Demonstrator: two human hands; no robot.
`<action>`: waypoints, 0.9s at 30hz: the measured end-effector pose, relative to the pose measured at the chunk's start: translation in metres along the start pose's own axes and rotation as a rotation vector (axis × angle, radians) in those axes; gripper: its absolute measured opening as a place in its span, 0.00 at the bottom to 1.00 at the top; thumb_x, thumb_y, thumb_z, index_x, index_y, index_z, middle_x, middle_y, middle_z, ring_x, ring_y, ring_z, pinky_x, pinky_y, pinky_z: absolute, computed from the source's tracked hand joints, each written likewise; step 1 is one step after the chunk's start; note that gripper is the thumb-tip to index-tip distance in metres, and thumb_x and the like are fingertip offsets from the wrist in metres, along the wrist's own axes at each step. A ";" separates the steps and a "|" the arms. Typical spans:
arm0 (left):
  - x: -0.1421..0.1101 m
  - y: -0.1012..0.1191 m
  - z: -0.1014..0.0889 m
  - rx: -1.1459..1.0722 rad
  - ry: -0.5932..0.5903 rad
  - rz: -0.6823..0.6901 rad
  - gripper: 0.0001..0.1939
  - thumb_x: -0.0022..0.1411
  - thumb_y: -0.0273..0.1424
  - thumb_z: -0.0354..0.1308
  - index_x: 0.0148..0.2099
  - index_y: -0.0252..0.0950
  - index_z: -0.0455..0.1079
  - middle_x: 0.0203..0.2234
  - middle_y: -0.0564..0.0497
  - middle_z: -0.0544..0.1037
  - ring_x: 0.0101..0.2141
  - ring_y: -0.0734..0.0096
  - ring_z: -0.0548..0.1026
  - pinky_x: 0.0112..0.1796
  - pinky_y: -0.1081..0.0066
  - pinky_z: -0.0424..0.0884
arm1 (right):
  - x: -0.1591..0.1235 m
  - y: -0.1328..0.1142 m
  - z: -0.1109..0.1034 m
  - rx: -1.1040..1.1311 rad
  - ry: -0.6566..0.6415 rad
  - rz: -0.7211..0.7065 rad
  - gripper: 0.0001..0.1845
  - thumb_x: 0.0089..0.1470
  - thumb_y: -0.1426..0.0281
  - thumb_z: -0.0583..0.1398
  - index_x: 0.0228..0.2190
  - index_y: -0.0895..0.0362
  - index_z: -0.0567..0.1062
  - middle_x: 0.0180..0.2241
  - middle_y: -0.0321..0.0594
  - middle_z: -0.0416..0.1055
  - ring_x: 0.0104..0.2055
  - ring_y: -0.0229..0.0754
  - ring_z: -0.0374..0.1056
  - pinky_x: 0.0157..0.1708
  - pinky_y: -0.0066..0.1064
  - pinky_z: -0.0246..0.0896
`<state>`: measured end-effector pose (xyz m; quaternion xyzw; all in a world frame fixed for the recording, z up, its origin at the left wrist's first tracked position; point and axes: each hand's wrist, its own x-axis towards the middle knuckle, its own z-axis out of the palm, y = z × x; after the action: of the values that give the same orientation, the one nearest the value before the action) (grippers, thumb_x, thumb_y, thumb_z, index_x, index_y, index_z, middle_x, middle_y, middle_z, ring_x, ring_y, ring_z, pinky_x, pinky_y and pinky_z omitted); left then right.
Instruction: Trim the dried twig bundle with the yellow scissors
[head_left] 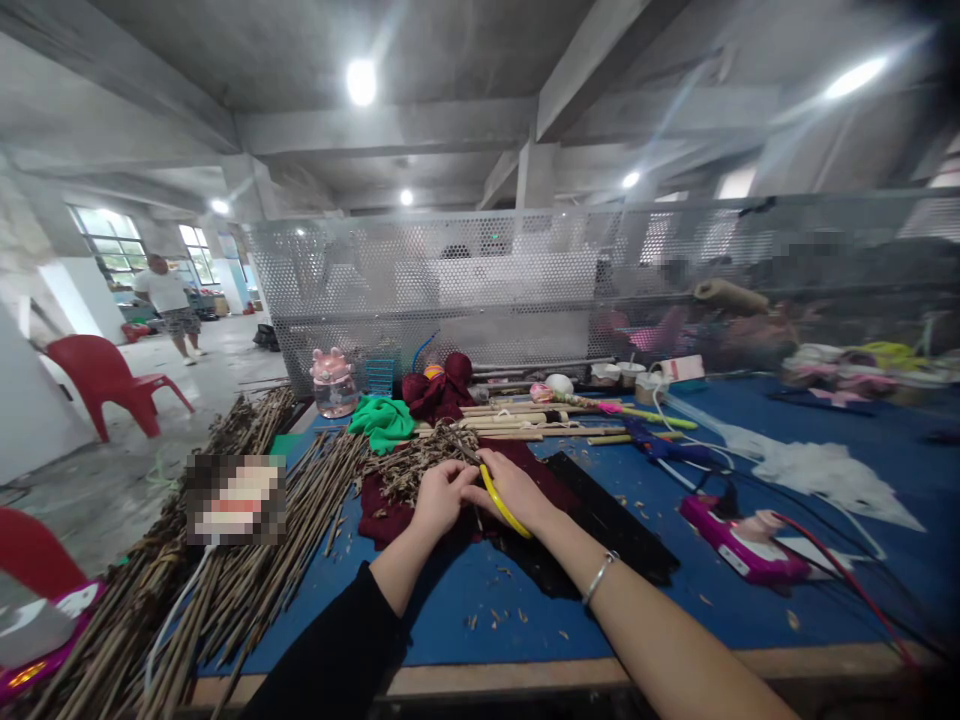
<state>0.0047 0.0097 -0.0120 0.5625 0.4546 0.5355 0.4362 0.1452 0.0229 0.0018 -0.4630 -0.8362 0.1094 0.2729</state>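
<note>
My right hand (pixel 514 490) is wrapped round a pair of yellow-handled scissors (pixel 504 505), whose dark blades point away towards a heap of dried plant bits (pixel 420 458). Close beside it, my left hand (pixel 441 495) has its fingers pinched together; what lies between them is too small to make out. Both hands are over a dark red cloth (pixel 382 515) on the blue tabletop (pixel 450 620). Bundles of long dry stalks (pixel 300 520) lie to the left of my left hand.
A black sheet (pixel 622 520) lies right of the hands. Further right are a purple power strip (pixel 742 545), a blue glue gun (pixel 660 445) and clear plastic (pixel 832 465). Green cloth (pixel 381 422) and a pink-lidded jar (pixel 334 385) stand before a perforated metal screen (pixel 360 290). A person (pixel 166 300) is far left.
</note>
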 end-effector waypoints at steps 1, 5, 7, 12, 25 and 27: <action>0.000 0.000 0.000 -0.012 -0.013 -0.010 0.17 0.48 0.43 0.57 0.25 0.32 0.68 0.14 0.57 0.64 0.17 0.80 0.58 0.20 0.76 0.54 | 0.000 0.000 0.001 0.009 0.008 -0.009 0.26 0.47 0.55 0.59 0.44 0.57 0.63 0.40 0.45 0.66 0.42 0.45 0.64 0.37 0.31 0.55; -0.001 -0.002 0.001 -0.038 -0.034 -0.049 0.18 0.47 0.45 0.58 0.24 0.33 0.65 0.12 0.58 0.61 0.15 0.81 0.56 0.18 0.76 0.51 | 0.001 -0.001 0.001 0.043 0.040 -0.023 0.21 0.47 0.56 0.59 0.39 0.56 0.65 0.35 0.42 0.68 0.36 0.42 0.65 0.34 0.28 0.55; -0.001 -0.003 0.002 -0.050 -0.034 -0.047 0.18 0.48 0.45 0.57 0.24 0.33 0.65 0.13 0.58 0.61 0.16 0.81 0.56 0.18 0.77 0.52 | 0.001 -0.002 0.001 0.064 0.046 -0.023 0.19 0.47 0.56 0.58 0.37 0.56 0.65 0.33 0.40 0.68 0.34 0.41 0.64 0.32 0.28 0.54; -0.001 -0.002 0.003 -0.119 -0.096 -0.035 0.18 0.48 0.45 0.57 0.28 0.33 0.67 0.16 0.57 0.63 0.17 0.81 0.58 0.19 0.78 0.55 | 0.001 -0.002 0.001 0.061 0.063 0.008 0.20 0.48 0.56 0.58 0.38 0.56 0.64 0.34 0.41 0.67 0.35 0.42 0.64 0.34 0.29 0.54; -0.003 0.000 0.002 -0.095 -0.082 -0.066 0.18 0.47 0.44 0.58 0.27 0.32 0.68 0.16 0.56 0.65 0.17 0.80 0.59 0.20 0.78 0.57 | 0.001 -0.002 -0.005 0.001 0.062 0.028 0.23 0.44 0.53 0.60 0.37 0.54 0.67 0.32 0.40 0.70 0.31 0.41 0.66 0.28 0.26 0.51; -0.003 0.000 0.002 -0.067 -0.070 -0.060 0.18 0.48 0.44 0.57 0.26 0.32 0.68 0.15 0.56 0.64 0.17 0.80 0.59 0.19 0.78 0.57 | 0.000 -0.003 -0.006 -0.025 0.053 0.042 0.22 0.45 0.52 0.59 0.37 0.54 0.68 0.30 0.40 0.71 0.30 0.40 0.67 0.26 0.25 0.49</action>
<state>0.0064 0.0070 -0.0121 0.5518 0.4376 0.5172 0.4864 0.1466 0.0211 0.0080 -0.4866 -0.8200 0.0924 0.2868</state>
